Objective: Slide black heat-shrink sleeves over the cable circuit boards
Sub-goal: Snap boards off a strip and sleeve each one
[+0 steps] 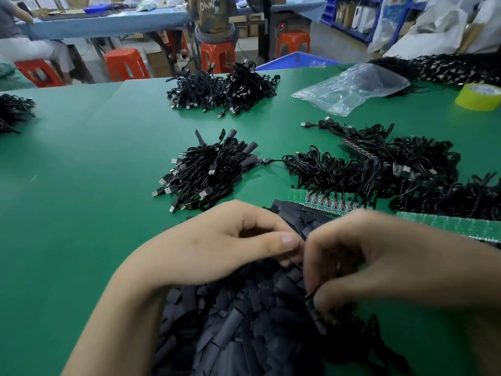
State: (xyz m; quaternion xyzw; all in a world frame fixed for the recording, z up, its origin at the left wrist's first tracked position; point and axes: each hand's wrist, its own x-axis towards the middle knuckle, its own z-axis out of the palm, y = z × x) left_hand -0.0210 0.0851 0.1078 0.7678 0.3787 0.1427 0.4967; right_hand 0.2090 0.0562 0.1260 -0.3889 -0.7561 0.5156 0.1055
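Observation:
A heap of flat black heat-shrink sleeves lies on the green table right in front of me. My left hand hovers over the heap, thumb and fingers pinching a black sleeve at its tip. My right hand is blurred, its fingers curled round a cable end with a dark piece hanging below. Strips of green circuit boards with cables soldered on lie just behind my hands. Another green board strip lies to the right.
A bundle of sleeved USB cables lies in the middle, more cable piles behind and at the right. A clear plastic bag and a yellow tape roll sit far right. Orange stools and seated people are beyond the table.

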